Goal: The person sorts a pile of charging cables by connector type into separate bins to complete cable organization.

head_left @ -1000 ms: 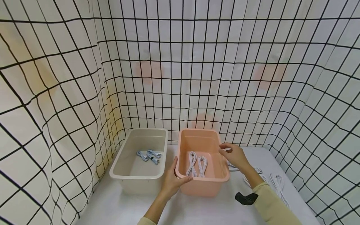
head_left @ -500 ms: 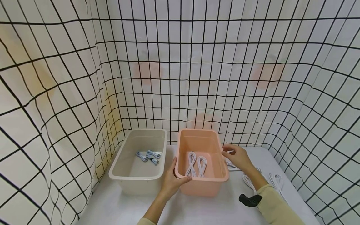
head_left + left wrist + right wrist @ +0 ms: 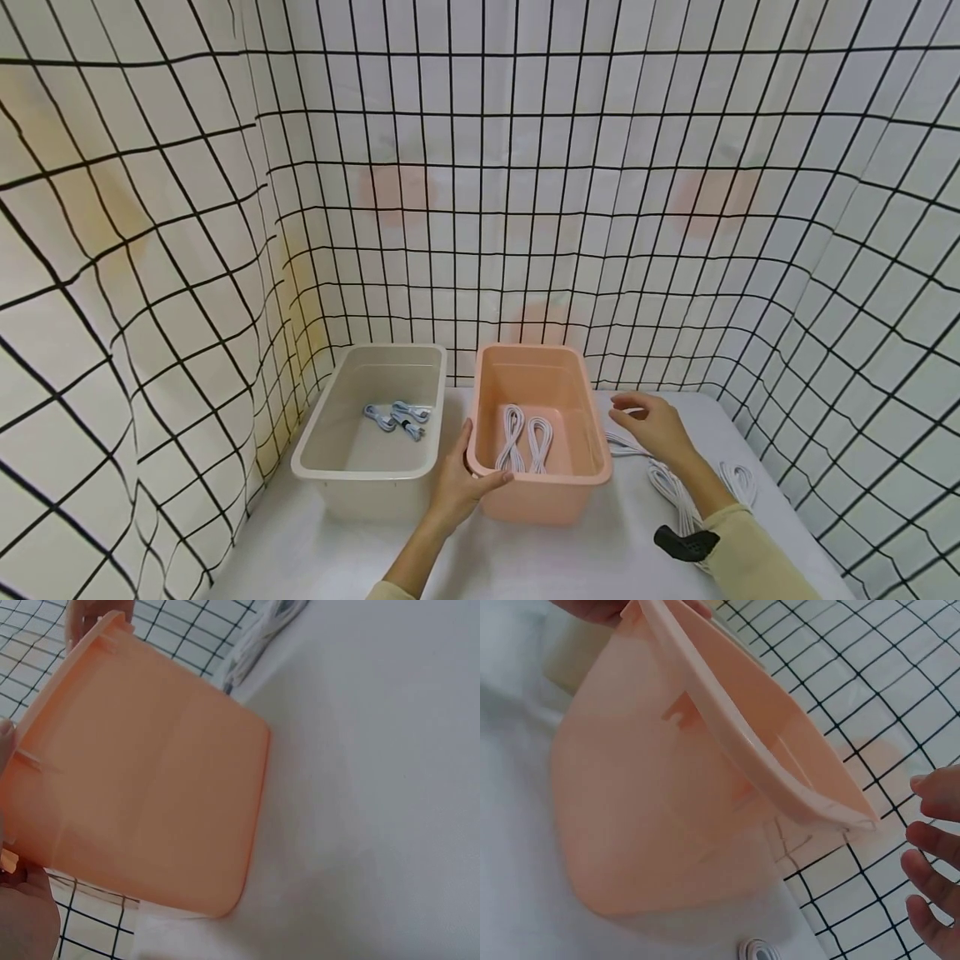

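Note:
In the head view my left hand point(image 3: 456, 493) grips the near left corner of a peach plastic bin point(image 3: 536, 502), thumb over the front rim. The left wrist view shows the bin's outer wall point(image 3: 150, 765) close up. Two bundled white cables point(image 3: 512, 437) lie side by side on the bin's floor. My right hand point(image 3: 658, 429) hovers to the right of the bin, apart from its rim, with fingers loosely bent and nothing between them. Spread fingertips point(image 3: 922, 870) show at the edge of the right wrist view. Below that hand lies a bundled white cable point(image 3: 628, 447).
An off-white bin point(image 3: 367, 493) stands left of the peach one, with several small light-blue cables point(image 3: 408, 421) inside. More white cable bundles point(image 3: 675, 493) lie on the white table to the right, partly behind my right forearm. Black wire grid panels point(image 3: 525, 250) enclose the table's back and sides.
My right hand has moved away from the peach bin's right rim, to the right. The left hand keeps its grip on the corner. Both bins and their cables stay in place.

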Demonstrator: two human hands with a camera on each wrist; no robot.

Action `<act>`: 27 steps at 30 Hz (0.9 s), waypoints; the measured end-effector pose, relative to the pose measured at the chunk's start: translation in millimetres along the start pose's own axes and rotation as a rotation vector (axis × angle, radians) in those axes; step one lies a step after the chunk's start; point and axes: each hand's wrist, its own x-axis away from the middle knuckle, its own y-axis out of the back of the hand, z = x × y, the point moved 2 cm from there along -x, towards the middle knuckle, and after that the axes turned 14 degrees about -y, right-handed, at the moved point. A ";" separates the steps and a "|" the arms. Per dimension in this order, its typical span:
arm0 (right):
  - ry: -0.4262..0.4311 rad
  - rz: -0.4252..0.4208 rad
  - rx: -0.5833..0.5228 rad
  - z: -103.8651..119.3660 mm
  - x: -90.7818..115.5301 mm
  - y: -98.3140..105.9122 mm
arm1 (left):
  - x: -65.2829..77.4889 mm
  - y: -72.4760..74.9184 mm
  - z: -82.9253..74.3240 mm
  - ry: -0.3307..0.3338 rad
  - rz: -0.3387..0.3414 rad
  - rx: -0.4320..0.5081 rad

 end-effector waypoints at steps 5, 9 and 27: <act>-0.019 -0.034 0.009 -15.7 6.4 5.3 | 0.5 -0.6 0.2 -0.002 0.009 -0.015; -0.027 -0.050 0.020 -28.0 10.8 8.5 | 1.1 -0.5 -0.7 -0.010 0.006 -0.009; -0.100 -0.147 0.072 -99.8 40.7 17.5 | 1.8 -0.1 2.7 -0.007 0.003 0.012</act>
